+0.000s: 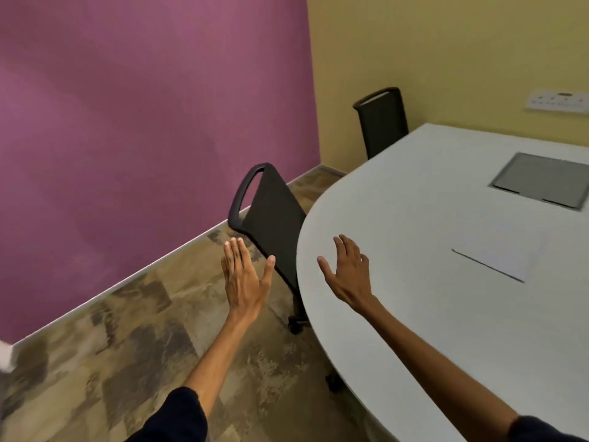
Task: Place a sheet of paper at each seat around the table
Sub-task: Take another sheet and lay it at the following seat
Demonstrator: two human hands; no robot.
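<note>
Hands, left (pixel 243 275) and right (pixel 349 272), empty; one sheet (pixel 500 255), two chairs (pixel 274 215).

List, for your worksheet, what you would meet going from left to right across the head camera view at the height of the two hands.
Purple wall → left hand → nearer black chair → right hand → sheet of paper lying on the white table.

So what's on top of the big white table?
A sheet of paper lies flat on the table, and a grey hatch is set into its top. The right hand is over its edge. The rest lies outside the picture.
</note>
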